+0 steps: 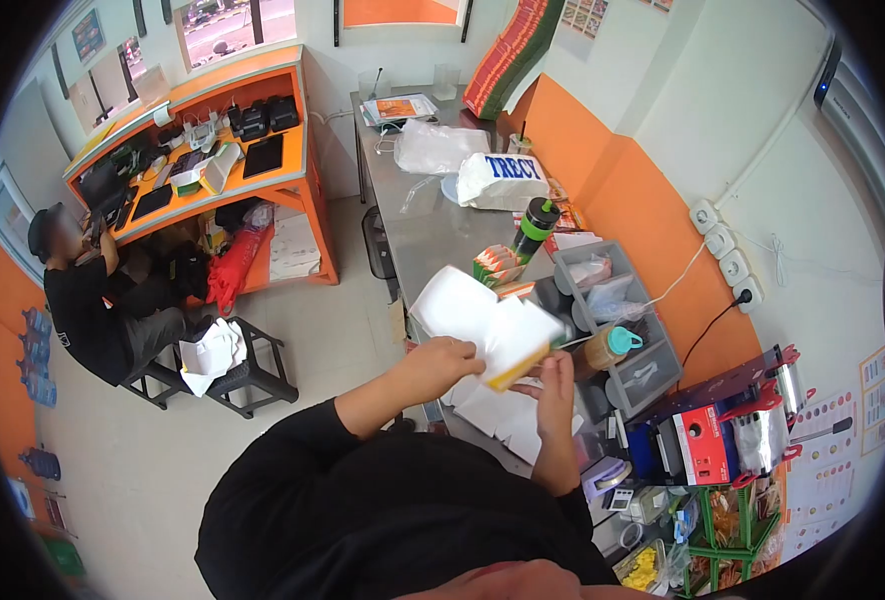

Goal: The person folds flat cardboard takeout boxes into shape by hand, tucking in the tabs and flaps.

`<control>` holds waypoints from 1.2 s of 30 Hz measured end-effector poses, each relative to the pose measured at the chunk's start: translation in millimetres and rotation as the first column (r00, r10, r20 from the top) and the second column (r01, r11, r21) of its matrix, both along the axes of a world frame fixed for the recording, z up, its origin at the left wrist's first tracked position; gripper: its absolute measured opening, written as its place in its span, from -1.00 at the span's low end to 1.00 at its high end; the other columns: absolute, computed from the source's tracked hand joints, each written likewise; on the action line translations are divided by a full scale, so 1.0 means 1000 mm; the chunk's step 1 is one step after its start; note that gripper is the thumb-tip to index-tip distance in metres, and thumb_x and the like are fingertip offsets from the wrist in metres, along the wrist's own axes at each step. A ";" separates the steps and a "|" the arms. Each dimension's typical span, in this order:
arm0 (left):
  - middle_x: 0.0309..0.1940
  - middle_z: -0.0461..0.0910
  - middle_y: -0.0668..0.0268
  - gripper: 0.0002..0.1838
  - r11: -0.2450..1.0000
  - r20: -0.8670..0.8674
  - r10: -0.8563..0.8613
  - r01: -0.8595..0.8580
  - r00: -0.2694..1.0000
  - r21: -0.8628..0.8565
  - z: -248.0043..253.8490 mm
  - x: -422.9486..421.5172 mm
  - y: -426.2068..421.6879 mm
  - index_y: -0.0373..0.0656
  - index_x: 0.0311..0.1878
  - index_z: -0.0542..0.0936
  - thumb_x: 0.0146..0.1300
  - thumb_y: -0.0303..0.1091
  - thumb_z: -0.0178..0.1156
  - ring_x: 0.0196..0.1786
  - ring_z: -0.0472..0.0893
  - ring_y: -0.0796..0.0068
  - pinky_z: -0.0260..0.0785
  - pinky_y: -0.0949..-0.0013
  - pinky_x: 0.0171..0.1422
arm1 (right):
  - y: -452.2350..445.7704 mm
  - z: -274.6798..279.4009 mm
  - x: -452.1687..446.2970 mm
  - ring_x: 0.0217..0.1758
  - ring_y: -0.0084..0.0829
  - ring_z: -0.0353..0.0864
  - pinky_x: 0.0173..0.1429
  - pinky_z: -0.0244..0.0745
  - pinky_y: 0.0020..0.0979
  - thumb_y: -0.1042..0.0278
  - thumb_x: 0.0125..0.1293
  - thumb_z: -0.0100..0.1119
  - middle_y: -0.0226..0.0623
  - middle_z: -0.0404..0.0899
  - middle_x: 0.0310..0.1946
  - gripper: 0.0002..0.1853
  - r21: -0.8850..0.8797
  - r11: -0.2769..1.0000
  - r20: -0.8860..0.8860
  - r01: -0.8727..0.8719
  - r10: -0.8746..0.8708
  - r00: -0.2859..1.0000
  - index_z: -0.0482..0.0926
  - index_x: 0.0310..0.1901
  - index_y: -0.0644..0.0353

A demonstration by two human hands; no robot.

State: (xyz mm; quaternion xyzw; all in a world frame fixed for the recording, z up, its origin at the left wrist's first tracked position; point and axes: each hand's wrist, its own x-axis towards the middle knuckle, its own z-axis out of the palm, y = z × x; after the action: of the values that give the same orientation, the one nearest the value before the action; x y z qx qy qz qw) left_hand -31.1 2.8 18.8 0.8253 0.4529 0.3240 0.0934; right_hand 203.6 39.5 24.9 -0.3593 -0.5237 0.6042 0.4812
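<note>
An unfolded white carton (485, 318) with a yellow and green printed edge is held up between my hands over the steel table. My left hand (441, 368) is closed on its near left edge, thumb on top. At its lower right, my right hand (553, 392) touches the printed edge with some fingers raised. Below the carton, more flat white cartons (508, 415) lie on the table, partly covered by my right hand and the carton. Folded orange and green printed packets (499, 264) stand just beyond it.
A grey divided bin (643, 375) with a turquoise-lidded jar stands at the right, near a black bottle (536, 228). A TRECY package (503, 182) lies farther back. At the left, a person (88, 300) sits beside a stool (253, 375) holding white cartons.
</note>
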 end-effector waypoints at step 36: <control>-0.13 0.66 0.29 -0.78 0.870 0.887 0.403 0.206 0.224 -0.448 -0.019 0.030 0.007 -0.32 -0.02 0.59 0.40 -0.36 0.24 -0.12 0.66 0.57 0.53 0.48 0.01 | -0.009 -0.002 -0.004 -0.17 -0.19 0.69 -0.15 0.61 -0.32 0.58 0.28 0.15 -0.10 0.61 -0.12 -0.94 0.556 0.831 0.443 -0.012 -0.285 0.850 0.52 -0.22 0.31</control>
State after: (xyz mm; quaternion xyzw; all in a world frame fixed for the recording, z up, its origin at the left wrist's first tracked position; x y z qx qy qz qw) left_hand -0.7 9.4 -0.2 0.3592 0.4130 0.6466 0.5314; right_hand 199.5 30.4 23.0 -0.3934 -0.7517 0.2782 0.4503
